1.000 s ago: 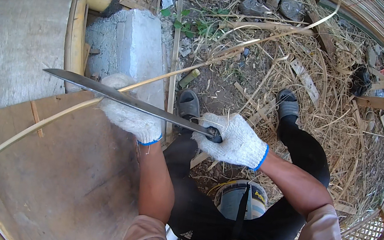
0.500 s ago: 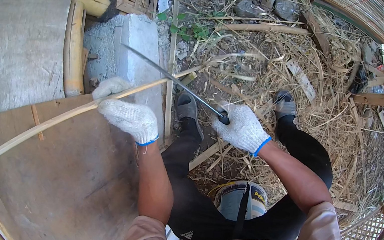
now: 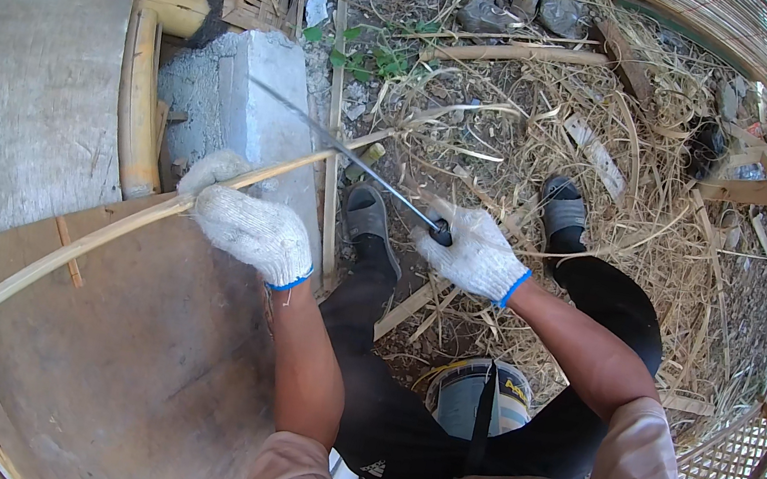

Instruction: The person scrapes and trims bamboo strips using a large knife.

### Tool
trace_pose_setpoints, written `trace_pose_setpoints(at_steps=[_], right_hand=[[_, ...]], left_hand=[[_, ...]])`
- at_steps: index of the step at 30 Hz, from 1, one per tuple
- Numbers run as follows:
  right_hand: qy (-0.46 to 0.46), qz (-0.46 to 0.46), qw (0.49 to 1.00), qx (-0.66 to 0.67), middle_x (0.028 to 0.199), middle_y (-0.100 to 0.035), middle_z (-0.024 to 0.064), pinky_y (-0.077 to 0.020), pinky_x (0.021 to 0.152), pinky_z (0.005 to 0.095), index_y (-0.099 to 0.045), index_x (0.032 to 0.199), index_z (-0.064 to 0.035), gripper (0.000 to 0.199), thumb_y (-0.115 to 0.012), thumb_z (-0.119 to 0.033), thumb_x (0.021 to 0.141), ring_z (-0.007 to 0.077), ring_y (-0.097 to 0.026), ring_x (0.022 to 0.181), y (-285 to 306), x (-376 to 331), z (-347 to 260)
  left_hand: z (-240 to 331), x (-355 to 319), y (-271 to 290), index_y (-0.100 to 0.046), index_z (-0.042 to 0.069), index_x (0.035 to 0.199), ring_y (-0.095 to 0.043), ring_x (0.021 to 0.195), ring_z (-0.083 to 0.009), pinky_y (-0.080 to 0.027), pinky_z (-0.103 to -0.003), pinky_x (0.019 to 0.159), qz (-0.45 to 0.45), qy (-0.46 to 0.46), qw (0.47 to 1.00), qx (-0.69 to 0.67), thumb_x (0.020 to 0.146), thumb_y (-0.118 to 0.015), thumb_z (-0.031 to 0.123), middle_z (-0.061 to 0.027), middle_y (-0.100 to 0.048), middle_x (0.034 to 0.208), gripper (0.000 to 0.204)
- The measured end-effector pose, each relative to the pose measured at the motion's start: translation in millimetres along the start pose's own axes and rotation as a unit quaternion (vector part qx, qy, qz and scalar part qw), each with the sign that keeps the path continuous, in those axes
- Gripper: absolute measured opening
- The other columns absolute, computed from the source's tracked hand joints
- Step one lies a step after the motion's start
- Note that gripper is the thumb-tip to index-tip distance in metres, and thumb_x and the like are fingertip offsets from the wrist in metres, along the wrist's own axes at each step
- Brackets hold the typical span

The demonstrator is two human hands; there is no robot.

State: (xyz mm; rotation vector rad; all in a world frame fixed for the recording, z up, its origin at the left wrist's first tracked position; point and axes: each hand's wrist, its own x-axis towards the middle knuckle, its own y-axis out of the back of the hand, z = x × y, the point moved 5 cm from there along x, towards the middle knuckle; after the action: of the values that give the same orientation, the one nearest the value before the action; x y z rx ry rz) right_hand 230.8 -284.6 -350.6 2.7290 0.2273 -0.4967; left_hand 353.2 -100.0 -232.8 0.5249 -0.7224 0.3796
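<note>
Left hand [image 3: 253, 228] grips the strip [image 3: 138, 218] (pale), right hand [image 3: 475, 255] a crossing knife [image 3: 374, 173].

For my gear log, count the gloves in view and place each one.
2. One white glove is on the left hand, gripping the pale strip; the other glove is on the right hand, holding the long knife. Others may be hidden.

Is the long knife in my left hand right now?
No, your right hand grips the long knife, while your left hand holds the long pale strip.
</note>
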Motion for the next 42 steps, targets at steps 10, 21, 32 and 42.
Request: trace_pose_setpoints(at_steps=[10, 21, 32, 42], right_hand=[[-0.048, 0.014, 0.998, 0.047, 0.069, -0.061, 0.0235, -0.0494, 0.065, 0.0464, -0.063, 0.094, 0.0021, 0.035, -0.067, -0.032, 0.090, 0.0423, -0.064, 0.068, -3.8, -4.9, 2.0], [-0.099, 0.022, 0.994, 0.042, 0.085, -0.069, 0.0272, -0.0534, 0.080, 0.0497, -0.064, 0.113, 0.0020, 0.041, -0.065, -0.031, 0.089, 0.0434, -0.070, 0.086, -9.1, -2.6, 19.7], [-0.093, 0.050, 0.994, -0.015, 0.078, -0.067, 0.0286, -0.0527, 0.075, 0.0526, -0.059, 0.101, 0.0025, 0.041, -0.065, -0.037, 0.092, 0.0478, -0.067, 0.080, -3.1, 9.4, 36.0], [0.022, 0.020, 0.999, -0.040, 0.068, -0.063, 0.0243, -0.0513, 0.065, 0.0509, -0.060, 0.106, -0.0006, 0.048, -0.068, -0.046, 0.093, 0.0452, -0.067, 0.071, 6.3, -1.4, -24.9]], left_hand=[[-8.6, -5.4, -0.6, -0.045, 0.004, 0.082, -0.045, 0.068, -0.0177, -0.039, -0.031, 0.061, -0.024, 0.061, 0.998, 0.010, 0.109, -0.035, 0.037, -0.0071, -0.047, 0.078, 0.043], [-5.3, -2.8, -4.0, -0.054, 0.002, 0.088, -0.050, 0.069, -0.0166, -0.043, -0.031, 0.059, -0.066, 0.053, 0.995, 0.045, 0.108, -0.038, 0.039, -0.0089, -0.054, 0.085, 0.045], [3.4, -0.7, -6.8, -0.059, -0.001, 0.093, -0.053, 0.073, -0.0192, -0.046, -0.035, 0.069, -0.036, 0.113, 0.993, 0.019, 0.110, -0.039, 0.035, -0.0096, -0.056, 0.087, 0.045], [-1.2, -0.7, -1.3, -0.059, -0.002, 0.096, -0.050, 0.071, -0.0127, -0.045, -0.030, 0.064, -0.021, 0.160, 0.987, 0.026, 0.107, -0.044, 0.027, -0.0072, -0.058, 0.085, 0.034]])
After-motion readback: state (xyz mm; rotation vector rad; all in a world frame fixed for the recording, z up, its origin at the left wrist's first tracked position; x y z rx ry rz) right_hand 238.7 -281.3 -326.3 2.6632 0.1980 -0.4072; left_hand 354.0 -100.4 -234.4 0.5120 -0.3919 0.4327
